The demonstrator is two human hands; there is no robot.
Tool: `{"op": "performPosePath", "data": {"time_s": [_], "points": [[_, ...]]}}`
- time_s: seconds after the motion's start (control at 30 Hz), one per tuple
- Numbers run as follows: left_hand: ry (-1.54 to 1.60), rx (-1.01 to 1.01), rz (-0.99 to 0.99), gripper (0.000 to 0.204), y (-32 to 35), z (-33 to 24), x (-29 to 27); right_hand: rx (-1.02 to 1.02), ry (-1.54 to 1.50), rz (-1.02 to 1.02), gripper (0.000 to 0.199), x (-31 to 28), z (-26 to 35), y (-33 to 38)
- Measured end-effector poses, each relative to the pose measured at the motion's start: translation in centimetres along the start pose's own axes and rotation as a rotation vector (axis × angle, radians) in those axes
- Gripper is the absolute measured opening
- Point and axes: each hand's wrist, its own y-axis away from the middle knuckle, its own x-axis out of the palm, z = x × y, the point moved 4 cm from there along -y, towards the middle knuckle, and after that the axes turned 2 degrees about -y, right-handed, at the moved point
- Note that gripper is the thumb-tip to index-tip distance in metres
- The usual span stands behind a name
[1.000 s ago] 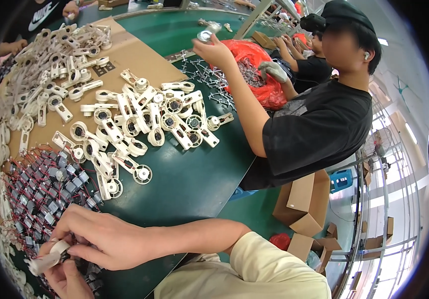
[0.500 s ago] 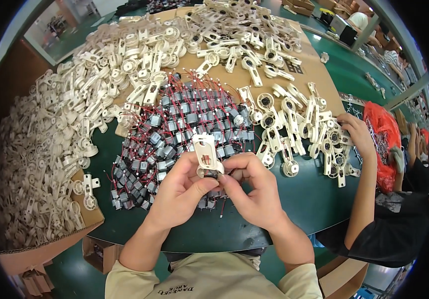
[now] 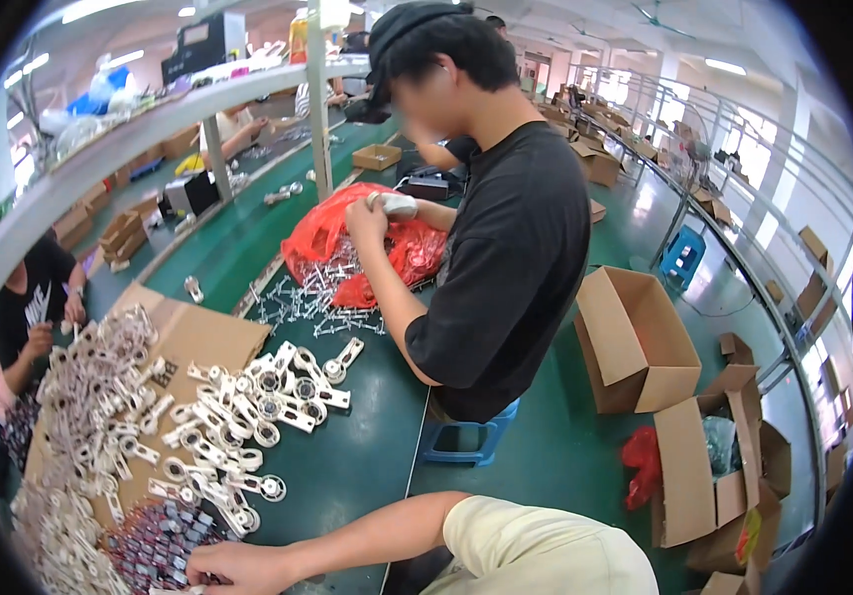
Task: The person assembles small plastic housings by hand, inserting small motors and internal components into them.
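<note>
The person's right hand [image 3: 238, 567] lies flat, fingers loosely spread, on a heap of small red-and-silver motor-like parts [image 3: 154, 550] at the near edge of the green table [image 3: 347, 466]. Just beyond lie white plastic brackets with round ring ends [image 3: 248, 416] (spread loose in a scatter). The left hand is out of view.

We see a heap of small dark motors with red windings [image 3: 154, 550] lying jumbled at the near edge of the green worktable [image 3: 347, 466], close to its near left corner. Each piece looks like a short metal block with a red band; finer detail is too small for us to tell. They lie flat and overlapping, pointing every way. Our right hand [image 3: 248, 567] rests palm down on the near end of the heap, fingers curled loosely over a few pieces. A white plastic bracket [image 3: 177, 591] peeks in at the bottom edge just beside the hand, largely cut off from view.
</note>
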Motion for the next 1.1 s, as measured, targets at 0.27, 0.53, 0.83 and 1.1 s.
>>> {"op": "performPosePath", "data": {"time_s": [0.27,0.53,0.83,1.1], "points": [[0.086,0.012,-0.042,0.043,0.0,0.0,-0.4,0.006,-0.007,0.011,0.018,0.1,0.0,-0.2],[0.173,-0.03,-0.074,0.032,-1.8,1.4,-0.5,0.373,-0.205,-0.027,0.02,-0.2,-2.1,-0.4],[0.248,-0.041,-0.054,0.034,-1.3,1.3,-1.5,0.617,-0.55,-0.024,0.019,0.3,-1.8,-0.9],[0.251,0.04,-0.027,0.032,-0.8,1.6,-0.7,0.626,-0.619,-0.013,0.02,0.8,-2.0,-0.5]]}}
